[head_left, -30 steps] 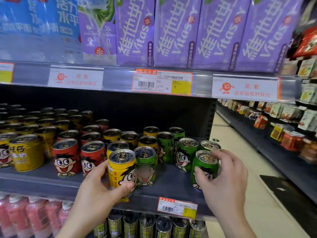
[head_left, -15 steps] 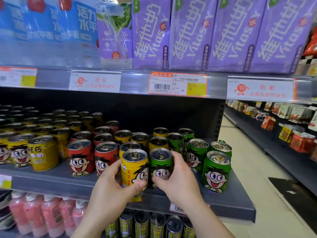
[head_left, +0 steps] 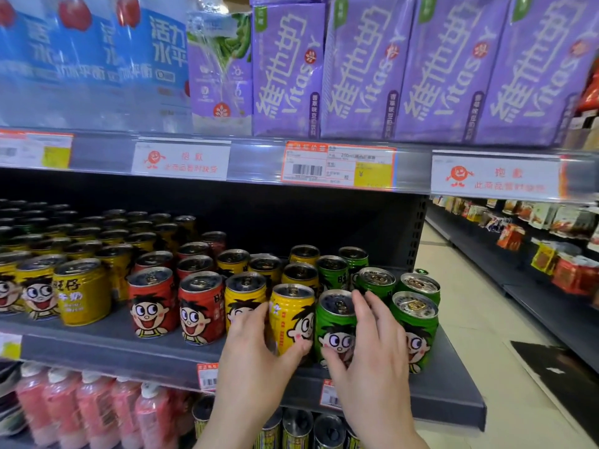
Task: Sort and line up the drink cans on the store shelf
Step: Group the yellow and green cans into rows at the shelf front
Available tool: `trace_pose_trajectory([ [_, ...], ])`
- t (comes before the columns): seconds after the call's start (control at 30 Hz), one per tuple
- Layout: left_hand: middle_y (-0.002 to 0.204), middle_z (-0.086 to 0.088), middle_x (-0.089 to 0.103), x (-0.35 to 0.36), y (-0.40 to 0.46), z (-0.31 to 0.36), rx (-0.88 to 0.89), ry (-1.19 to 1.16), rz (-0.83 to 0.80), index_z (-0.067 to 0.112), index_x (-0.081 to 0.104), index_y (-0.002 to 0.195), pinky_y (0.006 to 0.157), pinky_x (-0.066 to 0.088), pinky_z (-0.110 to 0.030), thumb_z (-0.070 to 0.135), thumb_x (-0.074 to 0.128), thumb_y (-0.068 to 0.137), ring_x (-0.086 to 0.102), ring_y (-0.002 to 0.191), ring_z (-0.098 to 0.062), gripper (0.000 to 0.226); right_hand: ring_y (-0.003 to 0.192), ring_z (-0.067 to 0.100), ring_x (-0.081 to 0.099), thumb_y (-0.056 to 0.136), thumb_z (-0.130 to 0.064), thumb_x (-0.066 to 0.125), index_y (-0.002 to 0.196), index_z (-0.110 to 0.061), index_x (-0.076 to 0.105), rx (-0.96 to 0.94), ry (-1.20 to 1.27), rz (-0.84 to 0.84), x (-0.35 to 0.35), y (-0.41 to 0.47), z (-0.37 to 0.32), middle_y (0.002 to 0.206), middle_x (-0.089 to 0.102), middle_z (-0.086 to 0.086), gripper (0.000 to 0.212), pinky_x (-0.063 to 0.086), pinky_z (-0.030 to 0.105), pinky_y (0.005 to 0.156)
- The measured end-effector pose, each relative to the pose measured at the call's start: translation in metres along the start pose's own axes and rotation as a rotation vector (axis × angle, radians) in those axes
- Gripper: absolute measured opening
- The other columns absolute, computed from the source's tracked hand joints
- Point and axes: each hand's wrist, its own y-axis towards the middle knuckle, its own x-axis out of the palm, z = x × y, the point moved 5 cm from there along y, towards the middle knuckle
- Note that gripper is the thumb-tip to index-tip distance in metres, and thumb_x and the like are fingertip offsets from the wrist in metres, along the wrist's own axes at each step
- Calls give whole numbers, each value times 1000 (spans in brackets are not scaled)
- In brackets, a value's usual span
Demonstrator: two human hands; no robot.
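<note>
While both hands work the front row of the shelf (head_left: 97, 348), the head view shows the left hand (head_left: 256, 361) wrapped around the yellow can (head_left: 291, 319), thumb at its lower right and fingers curled round its left side. The right hand (head_left: 372, 354) clasps the green can (head_left: 335, 322) just beside it, fingers spread over its right flank and rim; whether the palm presses the can is hard to tell. To do this well, I judge both cans should be slid, not lifted, until their bases sit level with the red cans (head_left: 175, 306), faces turned forward, without knocking the neighbouring green can (head_left: 416, 328). Compared with half a second ago, the right hand has shifted further round the green can's right side, and both cans appear closer together.
</note>
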Motion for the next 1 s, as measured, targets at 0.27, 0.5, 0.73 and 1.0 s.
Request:
trace_pose_trajectory([
  [0.27,84,14,48,0,-2,-2,-41,58,120,19,55,101,67,42,-20,22,88,61,48,75,-5,52,77,10,56,63,-29,85,95,-39,34,79,178,-20,0,-8,8,88,40,-18,61,41,18,59],
  [0.5,107,22,56,19,-17,32,208,-10,2,35,55,117,78,50,-19,49,67,71,57,96,3,50,68,1,48,64,-28,78,79,-36,45,66,264,105,-30,-5,24,74,49,-10,37,39,13,56],
  [0.73,140,16,32,50,-12,59,8,182,-98,32,14,148,101,39,-27,59,70,69,36,129,-8,100,68,14,51,78,-18,73,92,-38,55,369,452,93,-82,40,139,85,58,-3,30,42,22,62],
  [1.0,113,20,42,76,-23,76,-155,13,35,40,36,135,81,42,-12,33,81,69,51,96,4,79,107,7,60,67,-30,82,123,-46,40,174,576,-729,-7,79,178,115,56,-29,73,45,28,94],
])
